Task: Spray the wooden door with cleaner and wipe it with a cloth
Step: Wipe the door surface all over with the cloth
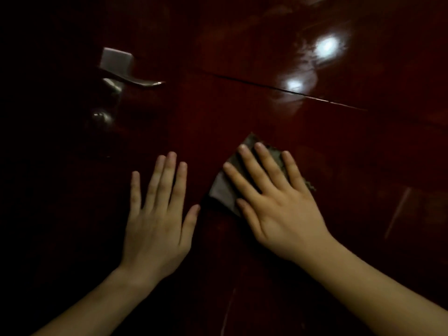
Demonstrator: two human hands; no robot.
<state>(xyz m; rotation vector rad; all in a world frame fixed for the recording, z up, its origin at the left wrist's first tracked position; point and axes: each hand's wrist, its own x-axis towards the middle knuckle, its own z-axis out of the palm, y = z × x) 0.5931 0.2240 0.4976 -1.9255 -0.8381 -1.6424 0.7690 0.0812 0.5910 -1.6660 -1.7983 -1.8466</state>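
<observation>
The dark red, glossy wooden door (266, 112) fills the head view. A folded grey cloth (224, 187) lies flat against it near the middle. My right hand (276, 204) presses on the cloth with straight, spread fingers and covers most of it. Just left of the cloth, my left hand (157, 219) rests flat on the bare wood, fingers straight and spread, thumb tip close to the cloth's edge. No spray bottle is in view.
A metal lever handle (128, 77) on a square plate sticks out at the upper left, with a round lock knob (103, 116) below it. A thin panel groove (291, 90) runs across the door above the hands. Light glares at the upper right.
</observation>
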